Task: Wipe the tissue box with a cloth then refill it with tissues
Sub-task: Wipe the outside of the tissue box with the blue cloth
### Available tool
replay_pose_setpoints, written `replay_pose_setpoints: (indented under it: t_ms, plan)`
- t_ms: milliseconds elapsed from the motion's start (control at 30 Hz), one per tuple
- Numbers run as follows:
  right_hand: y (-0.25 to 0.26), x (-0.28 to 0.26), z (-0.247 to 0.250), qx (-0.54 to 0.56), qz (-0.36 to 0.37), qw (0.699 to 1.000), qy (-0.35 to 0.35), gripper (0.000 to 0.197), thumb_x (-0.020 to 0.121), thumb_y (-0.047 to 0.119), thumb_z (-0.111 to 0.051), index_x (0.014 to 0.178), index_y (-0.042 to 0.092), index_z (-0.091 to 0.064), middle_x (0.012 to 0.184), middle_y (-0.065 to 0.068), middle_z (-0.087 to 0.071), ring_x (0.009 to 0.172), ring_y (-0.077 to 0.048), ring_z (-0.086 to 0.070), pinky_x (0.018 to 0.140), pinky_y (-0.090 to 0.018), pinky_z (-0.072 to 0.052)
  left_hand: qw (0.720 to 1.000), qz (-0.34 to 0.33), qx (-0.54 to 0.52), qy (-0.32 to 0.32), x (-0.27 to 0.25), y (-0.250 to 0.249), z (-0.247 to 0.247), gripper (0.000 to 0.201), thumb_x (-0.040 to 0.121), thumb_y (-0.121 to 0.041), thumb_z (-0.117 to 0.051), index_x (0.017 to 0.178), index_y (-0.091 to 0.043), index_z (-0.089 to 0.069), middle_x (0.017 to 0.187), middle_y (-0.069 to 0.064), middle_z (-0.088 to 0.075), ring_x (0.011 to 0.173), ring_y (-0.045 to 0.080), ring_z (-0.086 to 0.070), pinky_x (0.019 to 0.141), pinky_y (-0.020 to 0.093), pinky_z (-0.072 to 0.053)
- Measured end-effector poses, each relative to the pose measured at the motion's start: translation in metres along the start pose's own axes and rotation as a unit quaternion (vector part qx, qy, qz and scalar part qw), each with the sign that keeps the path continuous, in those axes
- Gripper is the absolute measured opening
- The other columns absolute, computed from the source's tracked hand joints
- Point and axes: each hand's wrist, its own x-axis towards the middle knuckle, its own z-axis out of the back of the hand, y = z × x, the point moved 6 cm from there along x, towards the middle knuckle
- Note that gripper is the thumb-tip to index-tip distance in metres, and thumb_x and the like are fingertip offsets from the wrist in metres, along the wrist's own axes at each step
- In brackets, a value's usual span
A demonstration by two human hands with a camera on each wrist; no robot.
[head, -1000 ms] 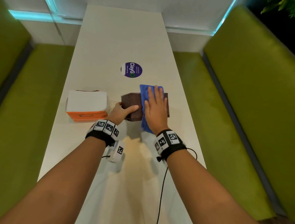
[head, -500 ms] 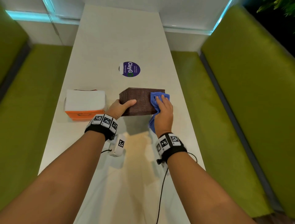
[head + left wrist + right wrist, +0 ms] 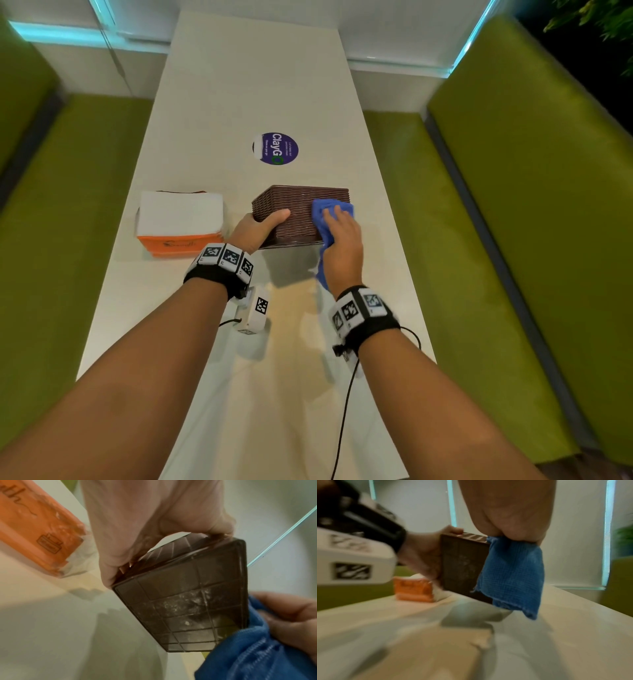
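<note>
A brown woven tissue box (image 3: 294, 205) (image 3: 188, 601) (image 3: 462, 563) is tilted above the white table (image 3: 239, 85), its gridded underside turned toward me. My left hand (image 3: 257, 228) (image 3: 154, 520) (image 3: 423, 555) grips its left end, thumb on the near face. My right hand (image 3: 342, 240) (image 3: 291, 615) (image 3: 508, 507) holds a bunched blue cloth (image 3: 323, 210) (image 3: 257, 655) (image 3: 513, 574) against the box's right part, and one cloth end hangs down. An opened orange pack of white tissues (image 3: 180, 219) (image 3: 30, 527) (image 3: 412, 589) lies on the table left of the box.
A round purple sticker (image 3: 275, 149) sits on the table beyond the box. Green benches (image 3: 513, 222) (image 3: 58, 222) flank the narrow table on both sides. A white wall closes the far end. A black cable (image 3: 342, 411) trails from my right wrist.
My right hand went from pressing the cloth flat on the box top to bunching it and rubbing the box's right end and near face. The left hand kept its grip.
</note>
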Motion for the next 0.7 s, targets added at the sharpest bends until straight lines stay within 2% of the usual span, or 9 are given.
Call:
replay_pose_setpoints:
  t_ms: [33,100,133,233,333,433,533,600,700]
  plan:
    - [0.009,-0.010,-0.004,0.009,0.040,0.999,0.004,0.048,0.079,-0.019,-0.045,0.122,-0.005,-0.059,0.134,-0.023,-0.054,0.132,-0.036,-0.043,0.115,-0.034,-0.028,1.000,-0.006,0.003,-0.011,0.000,-0.002,0.000,0.061,0.052,-0.065,-0.071,0.092,-0.020,-0.068,0.108,0.007,-0.071,0.103,0.024,-0.066,0.102,0.039,-0.047]
    - [0.027,-0.031,-0.012,0.031,0.116,0.992,0.023,0.042,0.081,-0.009,-0.042,0.118,-0.007,-0.062,0.127,-0.025,-0.059,0.128,-0.030,-0.044,0.116,-0.022,-0.026,1.000,-0.012,0.016,-0.016,-0.003,-0.008,0.000,0.049,0.068,-0.056,-0.071,0.092,-0.013,-0.070,0.100,0.006,-0.070,0.097,0.022,-0.065,0.096,0.032,-0.047]
    - [0.033,-0.037,-0.014,0.038,0.150,0.987,0.038,0.041,0.082,-0.006,-0.041,0.117,-0.008,-0.062,0.125,-0.026,-0.059,0.126,-0.027,-0.042,0.116,-0.017,-0.022,1.000,-0.003,0.016,-0.010,-0.003,-0.007,-0.001,0.048,0.067,-0.055,-0.072,0.087,-0.012,-0.071,0.095,0.008,-0.070,0.094,0.024,-0.065,0.095,0.034,-0.048]
    - [0.033,-0.036,-0.013,0.033,0.195,0.978,0.060,0.037,0.082,-0.011,-0.047,0.115,-0.008,-0.063,0.124,-0.027,-0.060,0.125,-0.027,-0.042,0.117,-0.013,-0.019,0.999,0.030,0.013,-0.003,0.007,0.010,0.003,0.076,0.039,-0.074,-0.074,0.084,-0.013,-0.072,0.095,0.013,-0.073,0.095,0.030,-0.067,0.100,0.045,-0.049]
    - [0.004,-0.018,-0.001,0.026,0.076,0.996,0.039,0.060,0.065,-0.025,-0.043,0.120,-0.005,-0.061,0.132,-0.025,-0.054,0.131,-0.035,-0.043,0.113,-0.013,-0.019,0.999,0.053,0.005,-0.008,0.020,0.029,0.008,0.093,0.024,-0.083,-0.072,0.089,-0.016,-0.071,0.103,0.013,-0.073,0.100,0.030,-0.068,0.100,0.047,-0.049]
    - [-0.013,-0.009,0.004,0.042,-0.081,0.996,0.006,0.062,0.073,-0.027,-0.040,0.128,-0.004,-0.055,0.144,-0.019,-0.044,0.141,-0.031,-0.033,0.110,-0.008,-0.016,0.999,0.048,0.003,-0.003,0.014,0.022,0.005,0.081,0.027,-0.080,-0.073,0.085,-0.024,-0.067,0.109,0.010,-0.071,0.103,0.027,-0.067,0.101,0.043,-0.049]
    - [0.004,-0.017,-0.005,0.030,-0.067,0.997,0.018,0.058,0.080,-0.023,-0.042,0.132,-0.002,-0.051,0.147,-0.017,-0.040,0.143,-0.028,-0.027,0.115,-0.017,-0.015,0.999,0.052,-0.004,-0.012,0.012,0.021,0.004,0.066,0.041,-0.073,-0.073,0.084,-0.023,-0.070,0.103,0.009,-0.073,0.099,0.027,-0.068,0.099,0.042,-0.050]
    - [0.013,-0.024,-0.011,0.049,-0.043,0.997,0.041,0.060,0.078,-0.025,-0.038,0.133,-0.003,-0.049,0.149,-0.018,-0.037,0.144,-0.028,-0.024,0.113,-0.014,-0.011,0.998,0.054,-0.003,-0.018,-0.008,0.006,0.002,0.058,0.049,-0.067,-0.073,0.084,-0.021,-0.070,0.098,0.008,-0.074,0.096,0.026,-0.069,0.094,0.040,-0.053]
    - [0.009,-0.026,-0.008,0.044,-0.031,0.997,0.048,0.065,0.077,-0.027,-0.034,0.135,-0.001,-0.046,0.151,-0.017,-0.034,0.146,-0.028,-0.021,0.111,-0.009,-0.007,0.998,0.065,-0.006,-0.007,-0.019,-0.001,-0.004,0.031,0.077,-0.051,-0.068,0.085,-0.022,-0.063,0.095,0.005,-0.070,0.087,0.020,-0.065,0.077,0.033,-0.055]
